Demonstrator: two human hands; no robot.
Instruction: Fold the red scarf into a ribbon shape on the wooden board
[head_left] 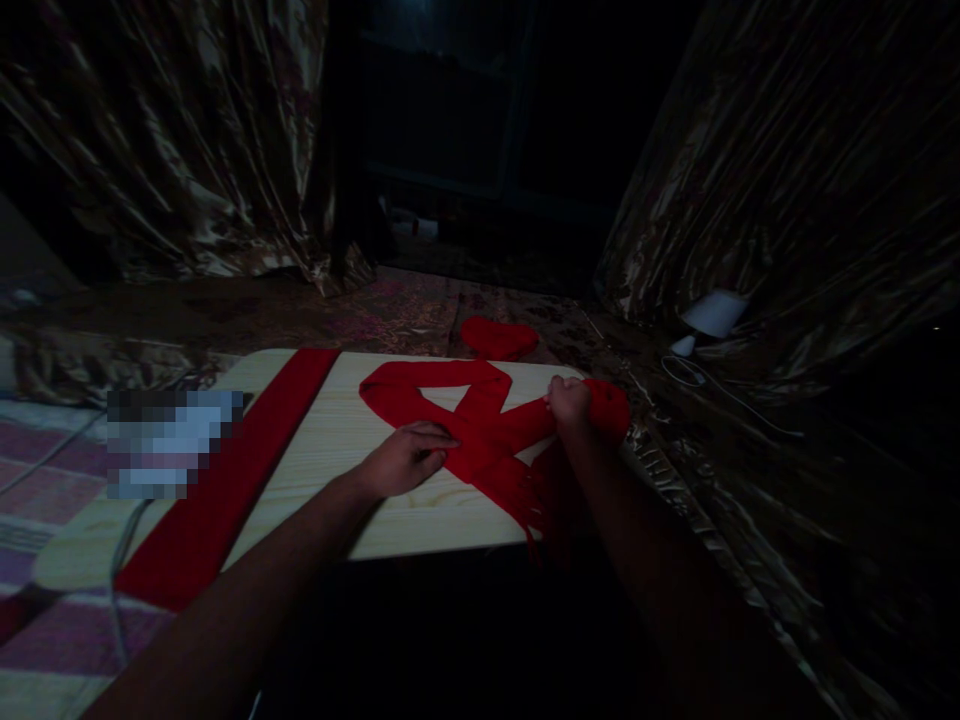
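A red scarf (pixel 480 450) with a fringed end lies looped and crossed over itself on a light wooden table (pixel 337 450). My left hand (pixel 409 458) rests at the scarf's left edge, fingers stretched out onto the cloth and thumb a little apart. My right hand (pixel 570 402) is closed on a stretch of the scarf near the table's right end. More red cloth (pixel 606 408) bunches just beyond that hand, partly hidden by the wrist. In the dim light the fingertips of the right hand are hard to make out.
A long red strip of cloth (pixel 240 470) crosses the table's left part, beside a pixelated patch and a cable (pixel 120 580). Past the far edge sits another red cloth piece (pixel 499 337). A small white lamp (pixel 716 312) with a cord stands at right. Patterned curtains hang behind.
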